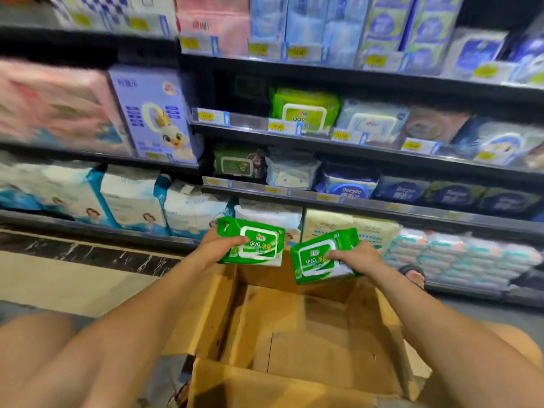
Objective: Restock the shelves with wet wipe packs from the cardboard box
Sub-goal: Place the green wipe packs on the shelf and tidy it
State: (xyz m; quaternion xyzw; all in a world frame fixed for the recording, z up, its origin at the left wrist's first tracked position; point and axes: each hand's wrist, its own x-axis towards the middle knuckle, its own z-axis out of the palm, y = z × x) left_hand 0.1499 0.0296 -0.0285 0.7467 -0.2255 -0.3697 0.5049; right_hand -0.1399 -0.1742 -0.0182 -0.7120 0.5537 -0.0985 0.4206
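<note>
My left hand (219, 245) grips a green wet wipe pack (259, 241) with a white lid, held above the far edge of the open cardboard box (212, 313). My right hand (354, 256) holds a second green wet wipe pack (315, 257) of the same kind, tilted, beside the first. Inside the box I see only bare cardboard. On the shelf (294, 135) higher up, a matching green pack (304, 108) stands behind a price tag, with a dark gap to its left.
Shelves full of tissue and wipe packs fill the view ahead. A purple box with a duck picture (156, 113) stands at the left. My knees flank the cardboard box. A sandalled foot (413, 275) rests on the floor to the right.
</note>
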